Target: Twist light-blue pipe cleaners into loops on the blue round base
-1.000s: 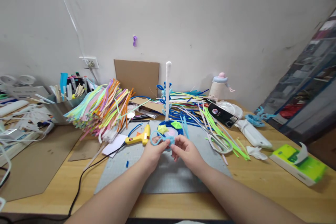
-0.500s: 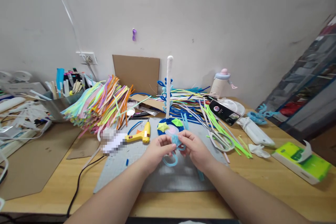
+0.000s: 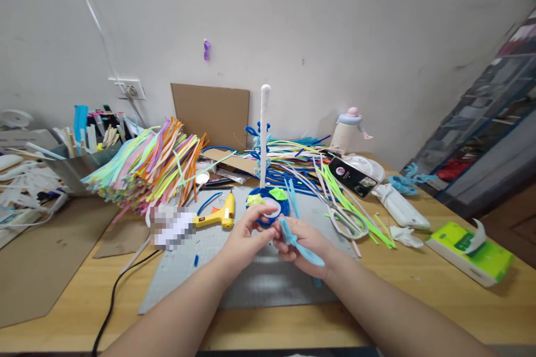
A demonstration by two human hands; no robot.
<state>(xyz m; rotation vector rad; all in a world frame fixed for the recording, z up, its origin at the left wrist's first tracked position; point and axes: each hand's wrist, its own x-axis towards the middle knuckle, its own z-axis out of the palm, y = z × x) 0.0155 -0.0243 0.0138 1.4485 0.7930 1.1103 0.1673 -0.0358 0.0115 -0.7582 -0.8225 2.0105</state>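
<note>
Light blue pipe cleaner (image 3: 307, 254) is sitting between the two hands, above the grey cutting mat (image 3: 188, 279) near the middle of the wooden table (image 3: 419, 301). Proceeding from the left: the yellow glue gun (image 3: 218, 216) is lying on the mat, well apart from the work. The left hand (image 3: 245, 240) is pinching the upper left end of the pipe cleaner, thumb and forefinger closed narrowly on it. The right hand (image 3: 314, 237) is gripping the same end from the other side, fingers curled around it. The long axis is running from the pinch point down and to the right, across the right hand, the free end pointing toward the right wrist. Both hands are touching it, and the right one is lying along most of its length. The blue round base (image 3: 282, 213) is standing just beyond the fingertips, and the scissors (image 3: 349, 223) are lying further right. The fingers are hiding the pinched end, so its shape cannot be told
</note>
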